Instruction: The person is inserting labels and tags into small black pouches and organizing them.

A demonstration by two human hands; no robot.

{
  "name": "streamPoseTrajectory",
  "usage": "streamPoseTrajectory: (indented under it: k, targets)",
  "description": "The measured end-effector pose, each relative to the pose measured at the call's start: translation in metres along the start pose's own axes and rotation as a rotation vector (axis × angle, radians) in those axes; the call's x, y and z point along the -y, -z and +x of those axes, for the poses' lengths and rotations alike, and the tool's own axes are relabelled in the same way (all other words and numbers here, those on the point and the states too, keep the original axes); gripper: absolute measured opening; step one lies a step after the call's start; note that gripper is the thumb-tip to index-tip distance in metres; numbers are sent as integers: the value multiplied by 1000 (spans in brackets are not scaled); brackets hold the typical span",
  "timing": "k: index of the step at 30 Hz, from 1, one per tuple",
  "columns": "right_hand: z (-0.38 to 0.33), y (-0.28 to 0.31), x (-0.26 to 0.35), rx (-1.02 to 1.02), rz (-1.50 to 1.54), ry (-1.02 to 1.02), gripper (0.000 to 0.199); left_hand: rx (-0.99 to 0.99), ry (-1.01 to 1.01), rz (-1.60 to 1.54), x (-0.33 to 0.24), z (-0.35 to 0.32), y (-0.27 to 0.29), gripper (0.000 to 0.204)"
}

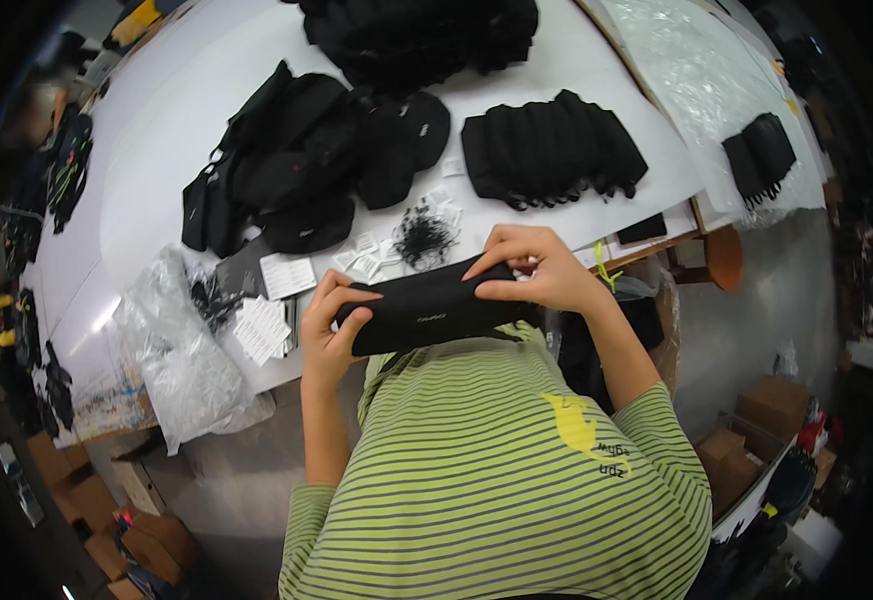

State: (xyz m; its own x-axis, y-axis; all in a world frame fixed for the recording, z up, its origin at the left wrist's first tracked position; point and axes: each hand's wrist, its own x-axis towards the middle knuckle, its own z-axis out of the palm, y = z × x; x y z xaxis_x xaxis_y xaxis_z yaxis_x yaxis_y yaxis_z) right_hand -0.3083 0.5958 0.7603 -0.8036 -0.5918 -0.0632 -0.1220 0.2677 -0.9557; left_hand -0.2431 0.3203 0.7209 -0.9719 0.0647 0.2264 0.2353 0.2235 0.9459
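Lime-green shirt [476, 470], thin dark stripes [436, 410], yellow print [576, 428], striped sleeves [664, 440]

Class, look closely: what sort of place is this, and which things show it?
Probably a workshop or packing room for soft goods: a wide white table carries a neat row of similar black fabric items and a tangle of black strings, and brown cardboard boxes stand nearby.

Underside of black pouch [414, 308] hidden
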Motion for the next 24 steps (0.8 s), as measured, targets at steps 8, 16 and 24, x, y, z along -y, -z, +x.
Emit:
streamPoseTrajectory:
  k: [8, 16, 24]
  targets:
    - [-24, 67, -56, -272, -66, -237, 29, -249, 281, 204, 75, -26, 32, 32]
    - [-10, 168, -170, -1092, -325, -213, 43, -579, 581, 1049, 163, -101, 110, 81]
    - [6, 193, -199, -917, -373, -311, 56, -610, 778, 1137, 181, -117, 112, 91]
